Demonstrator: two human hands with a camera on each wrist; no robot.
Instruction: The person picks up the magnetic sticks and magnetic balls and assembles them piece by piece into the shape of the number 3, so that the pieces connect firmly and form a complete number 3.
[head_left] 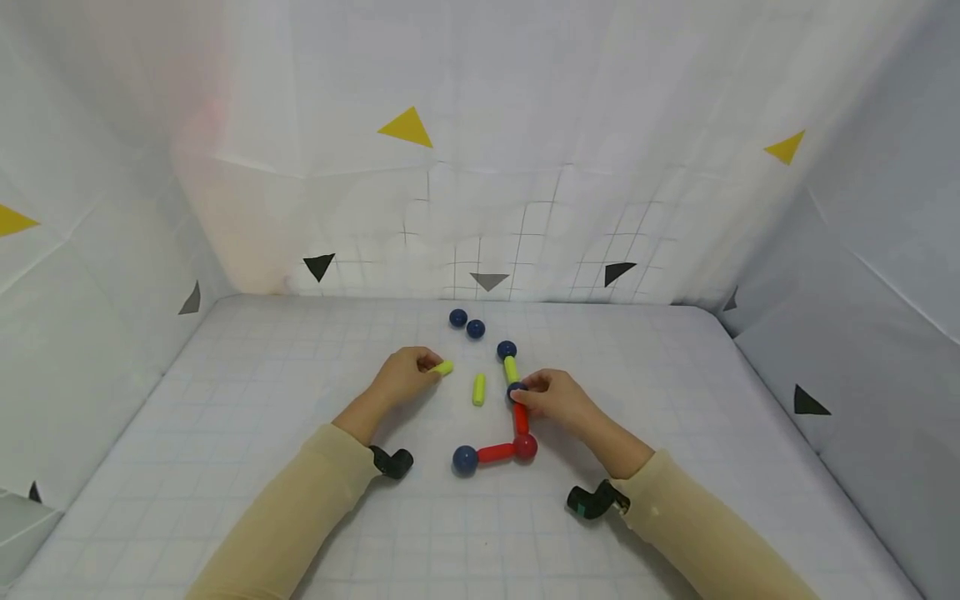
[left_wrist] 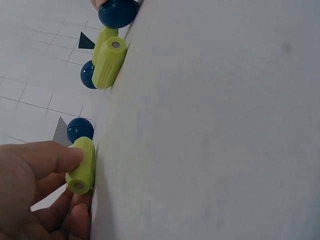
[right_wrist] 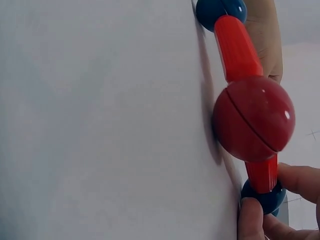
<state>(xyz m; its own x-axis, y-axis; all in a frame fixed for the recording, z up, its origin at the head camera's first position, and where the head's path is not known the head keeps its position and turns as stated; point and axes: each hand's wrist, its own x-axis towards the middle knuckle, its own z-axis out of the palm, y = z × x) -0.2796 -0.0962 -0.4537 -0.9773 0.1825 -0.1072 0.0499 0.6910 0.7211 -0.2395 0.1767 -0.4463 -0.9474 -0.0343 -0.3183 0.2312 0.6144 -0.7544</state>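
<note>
In the head view my left hand (head_left: 406,374) pinches a yellow-green magnetic rod (head_left: 444,367) between thumb and fingers; the left wrist view shows the metal dot in the rod's end (left_wrist: 78,185). My right hand (head_left: 557,395) grips a blue ball (head_left: 515,392) in a joined chain. From that ball a yellow-green rod (head_left: 512,369) runs back to another blue ball (head_left: 507,350). Toward me, a red rod (head_left: 521,419) links it to a red ball (head_left: 526,447), and a second red rod (head_left: 496,452) leads left to a blue ball (head_left: 465,461).
Between the hands lies a loose yellow-green rod (head_left: 478,389). Two loose blue balls, one farther left (head_left: 458,317) and one nearer (head_left: 476,329), rest toward the back of the white gridded table (head_left: 480,542). White sheets (head_left: 480,75) with yellow and black triangles surround it.
</note>
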